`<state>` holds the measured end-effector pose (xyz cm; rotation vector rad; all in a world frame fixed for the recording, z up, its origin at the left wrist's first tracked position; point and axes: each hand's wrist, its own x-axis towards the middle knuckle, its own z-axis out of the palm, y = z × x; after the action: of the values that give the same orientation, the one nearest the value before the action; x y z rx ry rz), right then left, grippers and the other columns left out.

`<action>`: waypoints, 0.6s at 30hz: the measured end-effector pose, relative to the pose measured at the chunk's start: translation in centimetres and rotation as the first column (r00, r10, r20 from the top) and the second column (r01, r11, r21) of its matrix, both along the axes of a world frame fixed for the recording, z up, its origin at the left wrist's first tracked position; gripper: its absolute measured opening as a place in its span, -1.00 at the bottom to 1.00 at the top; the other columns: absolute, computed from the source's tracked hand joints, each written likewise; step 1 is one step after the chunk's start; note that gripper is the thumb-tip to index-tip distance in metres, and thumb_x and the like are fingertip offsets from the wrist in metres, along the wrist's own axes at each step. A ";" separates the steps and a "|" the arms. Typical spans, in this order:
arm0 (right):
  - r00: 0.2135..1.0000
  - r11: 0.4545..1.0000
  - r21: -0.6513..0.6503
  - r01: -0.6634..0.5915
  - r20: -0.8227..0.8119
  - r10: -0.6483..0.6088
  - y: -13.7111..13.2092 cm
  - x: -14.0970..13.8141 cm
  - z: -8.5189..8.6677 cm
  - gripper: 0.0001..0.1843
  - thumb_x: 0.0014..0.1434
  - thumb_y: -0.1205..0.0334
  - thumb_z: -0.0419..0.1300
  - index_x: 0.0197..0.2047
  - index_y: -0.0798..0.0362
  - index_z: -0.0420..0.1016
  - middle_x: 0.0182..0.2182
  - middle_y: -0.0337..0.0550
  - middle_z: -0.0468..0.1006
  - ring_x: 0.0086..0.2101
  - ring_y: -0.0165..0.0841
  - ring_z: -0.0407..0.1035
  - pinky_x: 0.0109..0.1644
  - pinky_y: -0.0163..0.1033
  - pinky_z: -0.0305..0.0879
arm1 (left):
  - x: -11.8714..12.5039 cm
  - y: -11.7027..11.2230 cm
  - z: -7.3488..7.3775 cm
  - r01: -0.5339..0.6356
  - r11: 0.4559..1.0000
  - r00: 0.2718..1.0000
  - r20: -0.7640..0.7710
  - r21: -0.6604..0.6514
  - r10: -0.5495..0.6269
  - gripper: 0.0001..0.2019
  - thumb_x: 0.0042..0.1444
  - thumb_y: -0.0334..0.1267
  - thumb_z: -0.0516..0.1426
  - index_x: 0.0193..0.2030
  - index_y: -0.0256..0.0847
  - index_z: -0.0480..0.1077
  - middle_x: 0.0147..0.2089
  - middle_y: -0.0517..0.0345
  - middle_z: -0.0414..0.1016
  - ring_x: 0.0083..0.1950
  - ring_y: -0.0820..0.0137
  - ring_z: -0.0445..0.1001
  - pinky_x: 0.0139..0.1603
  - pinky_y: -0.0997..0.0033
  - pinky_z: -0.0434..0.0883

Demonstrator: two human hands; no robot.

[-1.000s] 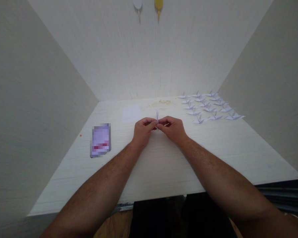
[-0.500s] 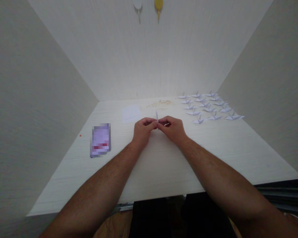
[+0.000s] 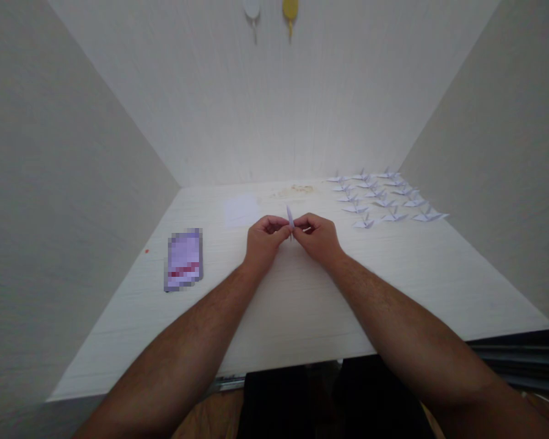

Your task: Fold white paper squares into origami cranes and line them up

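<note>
A small piece of folded white paper (image 3: pixel 290 214) stands upright between my hands above the middle of the table. My left hand (image 3: pixel 267 239) pinches it from the left with thumb and fingers. From the other side my right hand (image 3: pixel 316 236) pinches the same paper, its fingertips almost meeting those of the left. The paper's lower part is mostly hidden by the fingers. Behind and left of my left hand lies flat white paper (image 3: pixel 240 210). Several folded paper cranes (image 3: pixel 376 194) are set out in rows at the back right.
A purple item (image 3: pixel 184 259), blurred out, lies on the white table (image 3: pixel 293 305) at the left, with a tiny orange speck (image 3: pixel 147 251) beside it. Brownish marks (image 3: pixel 301 189) show near the back wall. A white hook (image 3: pixel 252 11) and a yellow hook (image 3: pixel 290 11) are on that wall.
The folded paper has turned slightly between my fingertips, showing a wider face. Both hands stay in nearly the same place; the view shifts a little.
</note>
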<state>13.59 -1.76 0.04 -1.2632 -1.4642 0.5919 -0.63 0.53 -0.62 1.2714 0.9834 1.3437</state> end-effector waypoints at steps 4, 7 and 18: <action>1.000 1.000 -0.014 0.014 -0.027 -0.014 0.1 0.0 0.0 -0.93 0.04 0.25 0.24 -0.38 0.03 0.54 -0.47 -0.23 0.61 -0.44 -0.39 0.48 -0.34 -0.27 0.39 | 0.0 0.1 -0.2 0.000 1.000 0.998 -0.057 0.023 0.001 -0.80 -0.13 -0.23 0.37 -0.33 -0.22 0.56 -0.40 0.15 0.56 -0.39 0.45 0.46 -0.26 0.39 0.43; 0.999 1.000 -0.004 0.010 -0.036 -0.010 0.1 0.0 -0.3 -0.93 0.04 0.25 0.23 -0.38 0.04 0.53 -0.47 -0.23 0.60 -0.45 -0.39 0.47 -0.34 -0.28 0.38 | 0.0 0.1 -0.2 -0.016 0.999 0.995 -0.094 0.029 0.019 -0.84 -0.11 -0.24 0.35 -0.34 -0.20 0.59 -0.43 0.16 0.56 -0.39 0.43 0.47 -0.26 0.37 0.44; 0.994 0.999 0.022 0.049 0.093 -0.050 0.1 0.1 -0.2 -0.91 0.08 0.23 0.24 -0.42 0.05 0.53 -0.50 -0.24 0.60 -0.47 -0.41 0.44 -0.34 -0.30 0.34 | -0.2 0.0 0.0 -0.030 0.999 0.977 -0.209 0.035 0.037 -0.76 -0.10 -0.13 0.36 -0.31 -0.21 0.61 -0.38 0.11 0.60 -0.36 0.41 0.50 -0.25 0.37 0.45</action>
<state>13.71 -1.65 -0.16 -1.3231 -1.5072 0.4904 -0.88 0.57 -0.64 1.4485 1.1364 1.2734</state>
